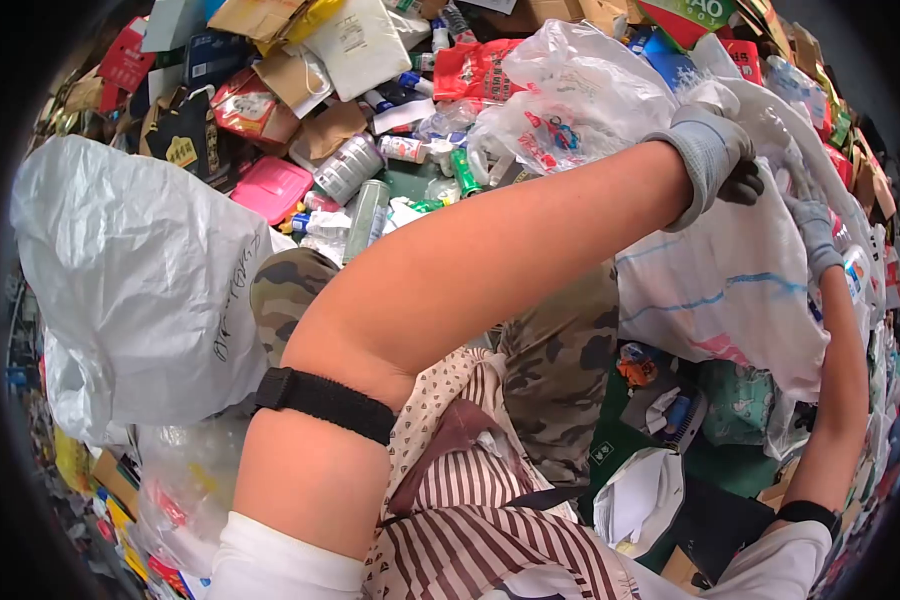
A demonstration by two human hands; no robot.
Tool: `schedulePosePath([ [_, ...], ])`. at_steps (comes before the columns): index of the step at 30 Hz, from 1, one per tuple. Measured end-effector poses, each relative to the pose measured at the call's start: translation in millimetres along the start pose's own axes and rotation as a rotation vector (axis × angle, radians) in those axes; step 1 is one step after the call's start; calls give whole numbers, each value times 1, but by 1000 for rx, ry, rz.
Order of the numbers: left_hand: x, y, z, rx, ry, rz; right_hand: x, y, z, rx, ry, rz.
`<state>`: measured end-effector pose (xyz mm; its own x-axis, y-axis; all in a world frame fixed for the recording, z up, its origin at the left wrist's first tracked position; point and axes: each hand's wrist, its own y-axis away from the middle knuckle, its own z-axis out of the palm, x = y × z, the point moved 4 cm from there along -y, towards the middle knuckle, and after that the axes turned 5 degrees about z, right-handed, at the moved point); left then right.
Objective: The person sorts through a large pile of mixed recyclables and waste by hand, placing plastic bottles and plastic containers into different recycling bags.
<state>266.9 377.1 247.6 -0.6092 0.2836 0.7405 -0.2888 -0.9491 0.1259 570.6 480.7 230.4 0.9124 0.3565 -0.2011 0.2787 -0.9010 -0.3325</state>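
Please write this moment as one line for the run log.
left hand: grips white bag top | right hand: grips white bag edge | around: mixed waste pile

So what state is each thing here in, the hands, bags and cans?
left hand, gloved, clutching the striped bag
right hand, gloved, at that bag's edge, grip unclear
striped bag, held up, hanging
big white bag, bulging full
silver can, lying on its side
pink case, shut
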Motion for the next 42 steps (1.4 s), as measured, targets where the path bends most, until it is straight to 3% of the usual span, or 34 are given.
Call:
schedulePosePath([
  [3,30,-7,-18,31,171,113,-16,19,2,-379,-242,120],
  [6,43,19,-29,-7,124,123,-23,16,8,-547,-420,154],
  [8,53,45,-53,-79,-25,159,-21,-5,-1,-488,-350,197],
  [10,65,81,-91,-39,-81,107,-34,-26,-35,-276,-94,336],
  [12,74,106,-147,67,-94,86,-54,-42,-48,53,-420,43],
  [13,81,117,-178,144,-76,85,-121,-36,-55,101,-453,-83],
  [15,87,134,-241,325,-11,103,-270,4,-34,13,-748,-88],
  [17,92,150,-290,486,101,162,-371,40,32,-263,-861,-102],
  [18,94,157,-310,546,165,198,-408,63,82,-498,-876,35],
  [20,100,167,-330,567,213,249,-440,123,233,-934,-953,211],
  [21,104,170,-333,550,240,285,-438,153,306,-920,-619,122],
  [22,111,172,-334,538,264,331,-431,182,367,-1072,-543,271],
  [24,123,173,-324,474,142,362,-419,224,446,-1150,-215,450],
  [26,132,182,-316,458,4,360,-421,235,465,-1030,-50,475],
  [27,134,187,-317,486,-4,344,-421,239,472,-1054,-100,552],
  [30,140,195,-331,543,46,296,-421,237,497,-1067,-138,505],
  [32,144,202,-340,578,81,266,-431,214,482,-980,-368,685],
  [34,149,205,-351,554,96,365,-440,224,503,-972,-1202,883],
  [35,150,203,-356,561,94,431,-457,226,492,-1071,-1530,945],
  [36,152,202,-358,563,92,498,-475,223,488,-1226,-1121,634],
  [37,155,204,-353,574,111,470,-488,226,493,-1419,-934,404],
  [38,154,202,-349,571,134,439,-490,239,512,-1258,-562,225],
  [39,153,199,-346,569,153,411,-495,249,532,-1393,-544,347],
  [41,150,197,-343,532,181,369,-502,257,569,-1389,-498,351],
  [42,147,198,-342,495,146,356,-499,255,566,-1558,-547,427],
])
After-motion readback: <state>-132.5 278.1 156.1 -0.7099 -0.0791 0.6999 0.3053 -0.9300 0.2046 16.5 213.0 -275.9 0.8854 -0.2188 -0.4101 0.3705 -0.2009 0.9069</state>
